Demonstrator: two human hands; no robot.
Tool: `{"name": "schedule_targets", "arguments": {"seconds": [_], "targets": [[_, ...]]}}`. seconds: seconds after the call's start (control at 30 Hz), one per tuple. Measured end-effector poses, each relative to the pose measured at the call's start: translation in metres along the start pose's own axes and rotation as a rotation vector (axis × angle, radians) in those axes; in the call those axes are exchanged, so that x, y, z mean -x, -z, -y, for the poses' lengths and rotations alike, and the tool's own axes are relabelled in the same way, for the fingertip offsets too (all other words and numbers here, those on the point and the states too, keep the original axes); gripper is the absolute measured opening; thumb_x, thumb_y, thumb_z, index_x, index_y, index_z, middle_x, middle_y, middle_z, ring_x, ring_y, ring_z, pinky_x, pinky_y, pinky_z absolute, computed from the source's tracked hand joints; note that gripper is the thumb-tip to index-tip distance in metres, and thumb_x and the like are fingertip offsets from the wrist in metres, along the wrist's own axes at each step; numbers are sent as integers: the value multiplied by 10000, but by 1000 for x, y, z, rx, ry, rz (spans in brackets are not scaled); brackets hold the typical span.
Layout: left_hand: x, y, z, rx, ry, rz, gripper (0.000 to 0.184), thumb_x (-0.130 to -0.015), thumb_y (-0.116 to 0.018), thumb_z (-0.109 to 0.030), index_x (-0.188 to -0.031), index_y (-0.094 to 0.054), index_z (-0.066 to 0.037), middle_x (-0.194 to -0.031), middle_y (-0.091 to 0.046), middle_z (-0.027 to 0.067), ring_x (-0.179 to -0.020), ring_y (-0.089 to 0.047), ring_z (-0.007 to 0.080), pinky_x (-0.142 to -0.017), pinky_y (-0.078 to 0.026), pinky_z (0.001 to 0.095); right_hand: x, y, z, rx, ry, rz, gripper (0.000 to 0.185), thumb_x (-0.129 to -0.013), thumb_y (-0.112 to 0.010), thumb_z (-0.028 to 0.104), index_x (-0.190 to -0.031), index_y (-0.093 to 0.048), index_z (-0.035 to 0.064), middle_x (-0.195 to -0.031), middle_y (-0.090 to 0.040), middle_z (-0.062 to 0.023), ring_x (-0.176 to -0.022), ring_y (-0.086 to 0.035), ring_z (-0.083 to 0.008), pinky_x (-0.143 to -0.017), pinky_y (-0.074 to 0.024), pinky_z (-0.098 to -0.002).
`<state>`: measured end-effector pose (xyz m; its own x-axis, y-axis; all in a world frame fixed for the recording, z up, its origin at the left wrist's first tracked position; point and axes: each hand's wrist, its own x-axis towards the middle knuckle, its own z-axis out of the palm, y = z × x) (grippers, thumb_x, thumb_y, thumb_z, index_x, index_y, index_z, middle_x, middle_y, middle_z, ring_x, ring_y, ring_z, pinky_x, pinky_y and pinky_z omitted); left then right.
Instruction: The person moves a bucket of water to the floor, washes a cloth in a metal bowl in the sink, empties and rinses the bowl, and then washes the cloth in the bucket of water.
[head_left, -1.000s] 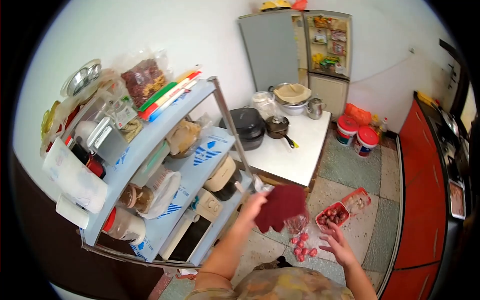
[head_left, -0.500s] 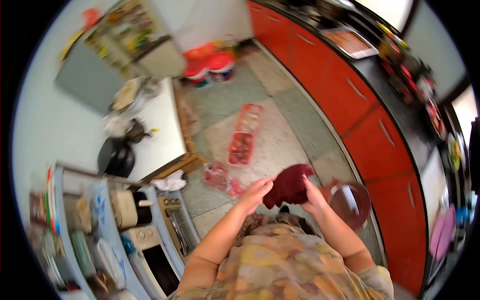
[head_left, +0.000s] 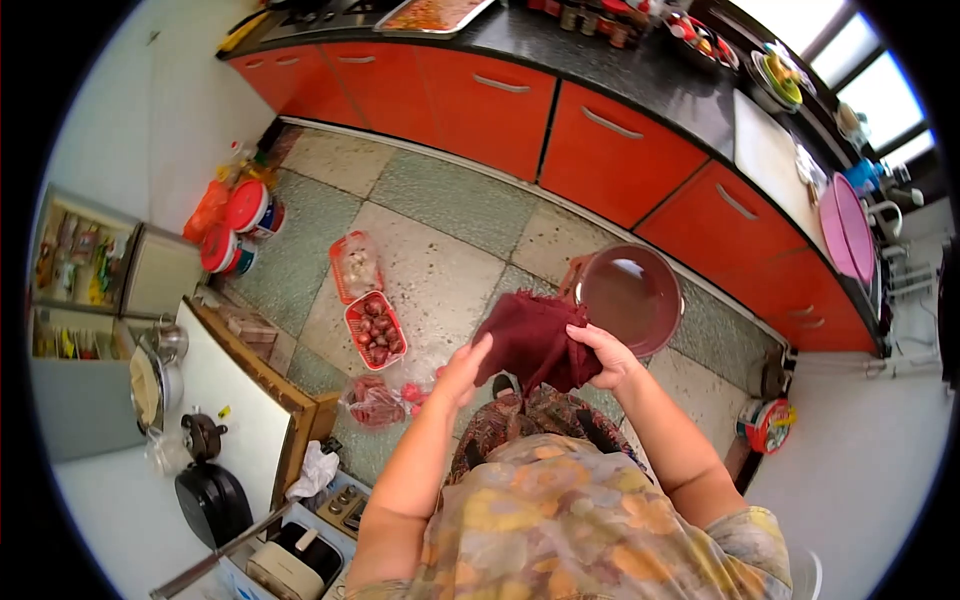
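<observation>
My right grip (head_left: pixel 608 358) has joined left grip (head_left: pixel 460 376), both pinching cloth (head_left: pixel 525 342) mid-frame | neither free | basin (head_left: pixel 668 308) right of centre

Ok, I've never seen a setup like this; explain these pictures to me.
There is no machine here, just a person's bare hands. One camera, worn on the head, takes every picture, looking forward and down, which is why the patterned shirt fills the bottom. The left hand and right hand hold a dark red cloth between them. On the tiled floor are a brown basin, a red basket of dark round bulbs, and a second basket beside it. Red cabinets under a black counter run along the top.
</observation>
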<state>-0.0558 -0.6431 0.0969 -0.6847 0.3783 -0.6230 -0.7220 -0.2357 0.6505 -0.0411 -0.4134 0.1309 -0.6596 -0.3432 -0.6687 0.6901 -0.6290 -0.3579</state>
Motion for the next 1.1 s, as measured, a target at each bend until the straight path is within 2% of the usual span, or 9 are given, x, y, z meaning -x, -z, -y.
{"name": "schedule_targets", "arguments": {"seconds": [0.2, 0.27, 0.33, 0.43, 0.5, 0.67, 0.77, 0.87, 1.1], "targets": [[-38, -11, 22, 77, 32, 58, 426, -853, -460, -324, -1129, -449, 1, -1068, -534, 103, -942, -526, 178, -811, -404, 276, 27, 15, -11, -121, 117, -14, 361, -809, -548, 229, -1121, -442, 81, -1095, -523, -61, -978, -515, -194, -855, -409, -376], [-46, -23, 31, -411, 47, -74, 399, -840, -484, -320, -1126, -444, -45, -1031, -539, 79, -917, -510, 165, -784, -395, 288, 32, 23, -11, -164, 156, 5, 365, -811, -547, 244, -1126, -442, 93, -1087, -525, -56, -977, -513, -186, -847, -415, -373], [-50, -39, 32, -514, -27, -65, 445, -816, -513, -353, -1174, -390, -119, -1158, -443, 62, -1019, -429, 171, -819, -356, 352, 32, 38, -9, -195, 136, -56, 370, -809, -552, 242, -1128, -439, 94, -1078, -524, -50, -968, -517, -174, -825, -429, -358], [-47, -80, 33, -353, 3, 146, 561, -778, -569, -368, -1228, -339, -125, -1207, -402, 70, -1080, -404, 191, -856, -352, 352, 37, 49, -6, -140, 156, -43, 385, -785, -576, 183, -1131, -429, 96, -1064, -520, -40, -942, -524, -169, -790, -447, -343], [-47, -107, 38, -122, 125, 481, 700, -755, -612, -316, -1280, -235, -47, -1257, -345, 107, -1162, -330, 211, -956, -274, 350, 41, 58, 1, -70, 128, -14, 433, -748, -587, 93, -1145, -414, 97, -1062, -514, -45, -947, -517, -183, -795, -443, -344], [-79, -153, 50, -428, -10, 628, 670, -758, -611, -230, -1278, -236, -35, -1262, -344, 95, -1161, -335, 195, -956, -277, 323, 60, 112, 44, -215, 65, 12, 490, -720, -585, 29, -1170, -399, 85, -1077, -511, -63, -951, -516, -191, -817, -437, -334], [-109, -166, 76, -555, 149, 420, 394, -808, -503, -102, -1184, -408, -34, -1097, -502, 82, -1018, -458, 149, -879, -358, 279, 69, 151, 68, -79, -11, 0, 479, -715, -583, 18, -1159, -412, 73, -1077, -516, -63, -946, -517, -179, -818, -435, -319], [-147, -170, 86, -666, 88, 254, 328, -818, -463, -78, -1145, -452, -53, -1041, -531, 51, -932, -499, 140, -820, -399, 271, 64, 198, 85, 121, -32, -20, 436, -696, -592, 15, -1108, -457, 52, -1020, -549, -63, -915, -529, -156, -791, -441, -301], [-228, -146, 108, -477, 30, -220, 308, -788, -425, 3, -1084, -496, -45, -975, -572, 76, -891, -533, 159, -790, -416, 267, 14, 331, 100, 576, 282, -757, 490, -632, -519, 19, -1115, -440, 30, -996, -556, -106, -915, -533, -203, -802, -421, -291]]}}
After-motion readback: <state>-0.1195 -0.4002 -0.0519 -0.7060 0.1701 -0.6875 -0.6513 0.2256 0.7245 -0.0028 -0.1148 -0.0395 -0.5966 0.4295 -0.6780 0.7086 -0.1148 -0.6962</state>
